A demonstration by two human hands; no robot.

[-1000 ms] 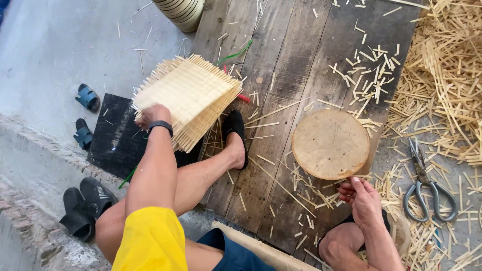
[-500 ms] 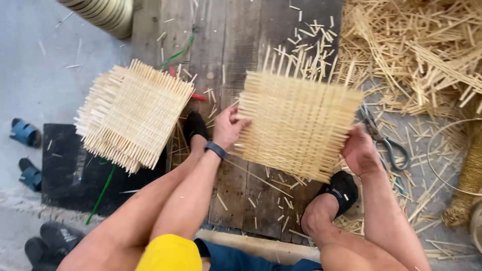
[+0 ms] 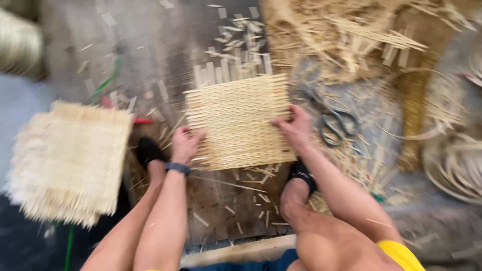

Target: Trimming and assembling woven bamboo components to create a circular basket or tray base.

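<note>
A square woven bamboo mat (image 3: 237,120) lies flat over the wooden boards between my feet. My left hand (image 3: 186,144) grips its left edge; a dark band is on that wrist. My right hand (image 3: 295,128) grips the mat's right edge. Loose strip ends stick out along the mat's top and bottom sides. The picture is blurred by motion.
A stack of similar woven mats (image 3: 70,160) lies at the left. Scissors (image 3: 334,125) rest on the ground just right of my right hand. Piles of bamboo strips (image 3: 351,40) and coiled strips (image 3: 457,165) fill the right side. My feet wear dark sandals (image 3: 149,150).
The view has swung right. The mat held in both hands has come down flat onto the boards and looks lower and more level than half a second ago.
</note>
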